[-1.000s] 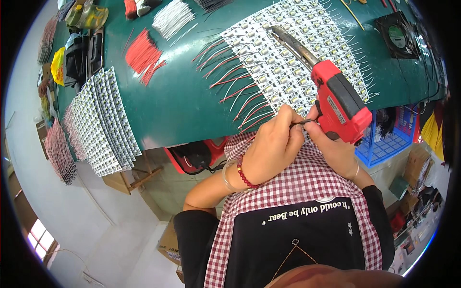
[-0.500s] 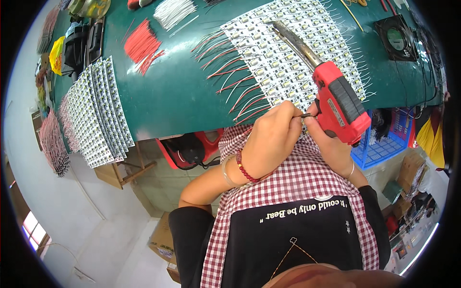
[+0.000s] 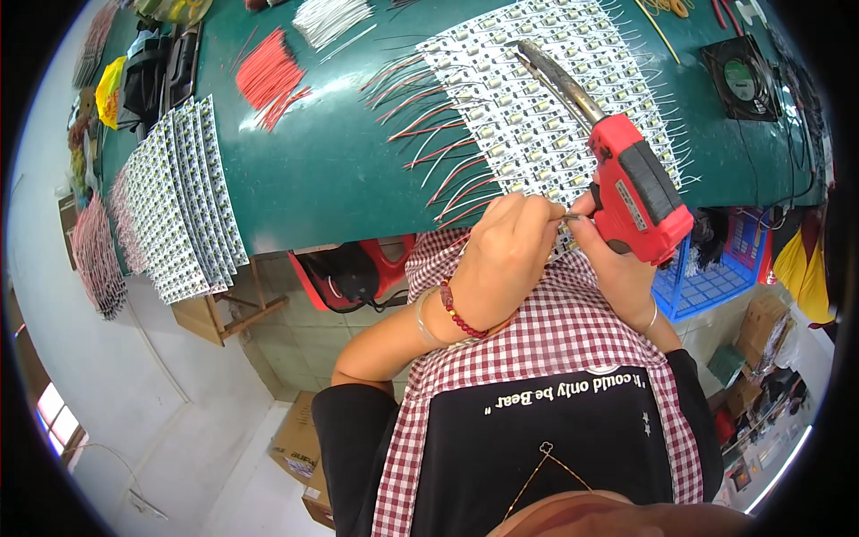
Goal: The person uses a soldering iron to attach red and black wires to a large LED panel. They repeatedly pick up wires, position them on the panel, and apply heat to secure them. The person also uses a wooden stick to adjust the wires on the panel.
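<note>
My left hand (image 3: 510, 246) is closed, its fingertips pinching one end of a short, thin dark piece (image 3: 570, 216) that is too small to name. The tips of my right hand (image 3: 622, 277) meet the other end. That same right hand also holds a red and black soldering gun (image 3: 637, 183), whose long metal tip points up and left above the board panel. Under the gun lies a sheet of white circuit boards (image 3: 510, 98), with red, white and black wires along its left side and white wires along its right. The gun hides part of my right fingers.
On the green table (image 3: 331, 170) are bundles of red wires (image 3: 270, 72) and white wires (image 3: 329, 20). Stacked wired board panels (image 3: 183, 201) overhang its left edge. A black fan (image 3: 741, 79) stands at right; a blue crate (image 3: 716, 277) and red stool (image 3: 394, 273) sit below.
Both hands stay almost in place, fingertips still together at the dark piece. The soldering gun has shifted very slightly to the right. The view has tilted a little.
</note>
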